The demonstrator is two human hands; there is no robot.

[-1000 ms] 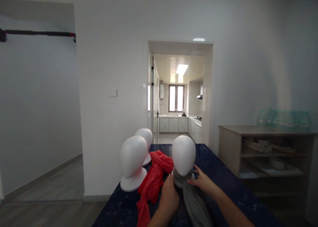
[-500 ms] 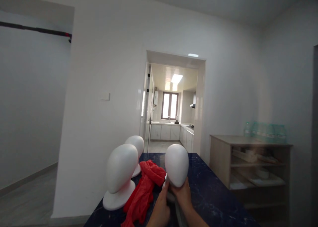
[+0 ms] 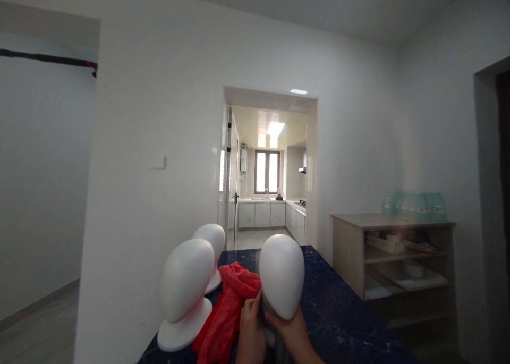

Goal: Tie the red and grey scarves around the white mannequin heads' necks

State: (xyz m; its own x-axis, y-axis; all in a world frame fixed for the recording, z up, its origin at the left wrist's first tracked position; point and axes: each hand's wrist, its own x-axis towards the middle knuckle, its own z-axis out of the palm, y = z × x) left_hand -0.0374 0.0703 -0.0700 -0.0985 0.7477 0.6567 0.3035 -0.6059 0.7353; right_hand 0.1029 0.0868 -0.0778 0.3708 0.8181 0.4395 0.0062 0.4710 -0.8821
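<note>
A white mannequin head [image 3: 282, 273] stands at the front of the dark blue table, its smooth rounded side towards me. My right hand [image 3: 292, 329] is wrapped round under it at the neck, fingers partly out of sight. Close against its left side, my left hand [image 3: 252, 324] is closed with the fingers curled; what it pinches is hidden. Something grey [image 3: 274, 338], perhaps cloth, shows between my hands below the head. Just left of my left hand lies a crumpled red scarf [image 3: 227, 313].
Two more white mannequin heads, one nearer [image 3: 187, 281] and one behind it [image 3: 211, 242], line the left side of the marbled blue table [image 3: 334, 300]. A wooden shelf unit [image 3: 348, 257] with bottles [image 3: 418, 205] on top stands right. Beyond is a kitchen doorway [image 3: 271, 95].
The mannequin head between my hands looks larger and lower, having come nearer to me. My left hand has shifted slightly left beside it. My view has turned a little to the right.
</note>
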